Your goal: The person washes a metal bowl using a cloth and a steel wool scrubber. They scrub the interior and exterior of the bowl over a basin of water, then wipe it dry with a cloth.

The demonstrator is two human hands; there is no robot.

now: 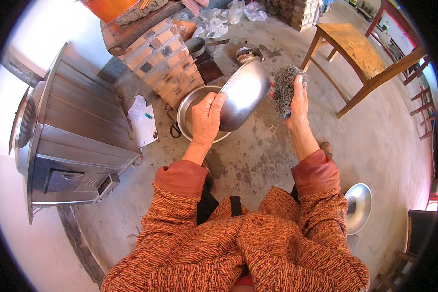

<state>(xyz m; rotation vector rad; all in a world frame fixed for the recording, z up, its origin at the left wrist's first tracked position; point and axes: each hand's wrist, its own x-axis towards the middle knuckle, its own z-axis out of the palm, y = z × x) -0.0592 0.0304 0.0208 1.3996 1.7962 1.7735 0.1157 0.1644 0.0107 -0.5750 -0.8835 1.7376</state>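
My left hand (207, 118) grips the rim of a shiny metal bowl (245, 95), which is tilted so that its outer side faces up. Beneath it on the floor stands a wide metal basin (184, 118), partly hidden by the bowl and my hand; murky liquid seems to lie in it. A bundle of grey wire scouring wool (285, 89) is held in my right hand (299, 104), just right of the bowl and apart from it.
A metal stove (84, 120) stands at the left and a brick stove base (164, 58) ahead. Scissors (175, 129) lie beside the basin. A small pot (249, 54) holds scraps. To the right are a wooden chair (354, 47) and a metal lid or basin (361, 208).
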